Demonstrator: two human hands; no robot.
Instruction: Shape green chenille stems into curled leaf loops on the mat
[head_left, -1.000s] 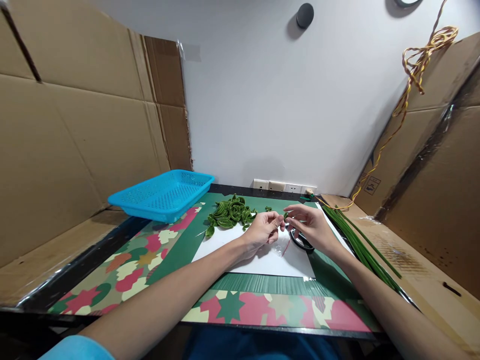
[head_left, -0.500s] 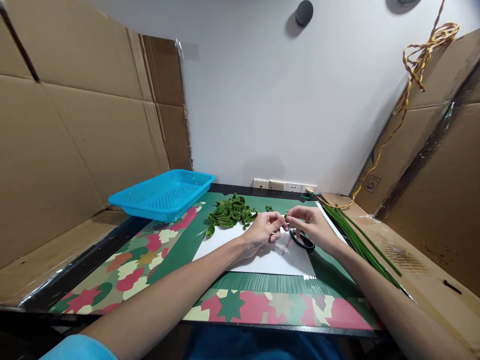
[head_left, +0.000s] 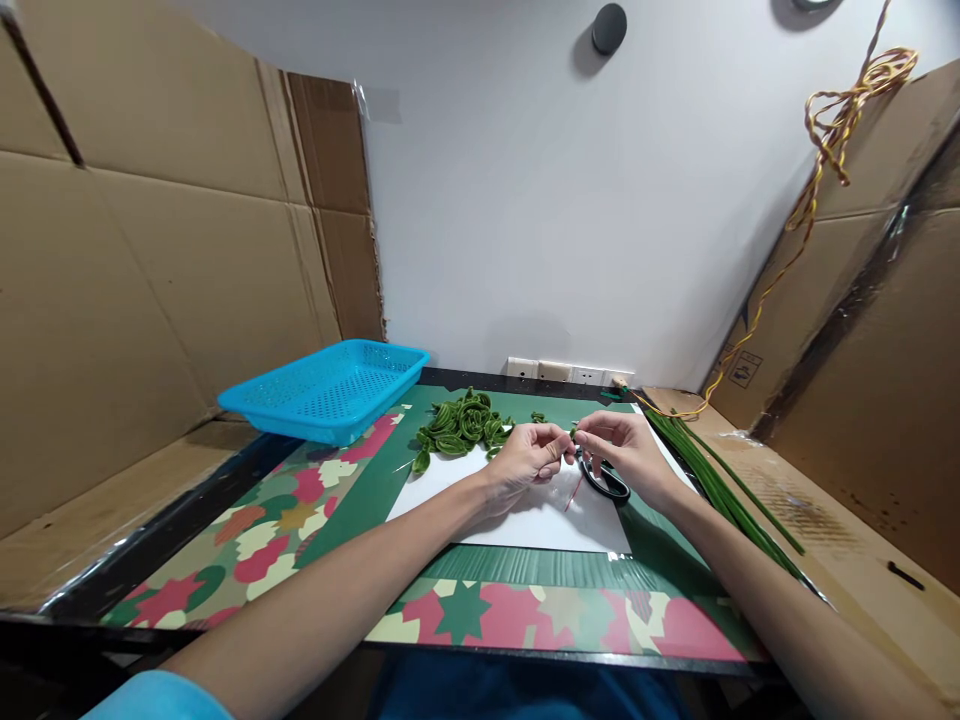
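Both of my hands meet over a white sheet [head_left: 480, 500] in the middle of the table. My left hand [head_left: 529, 457] is closed in a pinch, fingertips toward the right hand. My right hand [head_left: 626, 447] is also pinched, and a small green piece [head_left: 573, 432] shows between the two sets of fingertips. A pile of green looped pieces [head_left: 461, 423] lies just left of my left hand. Black-handled scissors [head_left: 606, 482] lie on the sheet under my right hand.
A blue plastic basket [head_left: 326, 390] stands at the back left on a camouflage-patterned mat [head_left: 255, 530]. A bundle of long green stems [head_left: 712, 480] lies along the right edge. Cardboard walls stand on both sides; a yellow cord [head_left: 825, 150] hangs at the upper right.
My right hand has shifted slightly away and back over the scissors; both hands stay pinched on the small green piece. Nothing else has moved.
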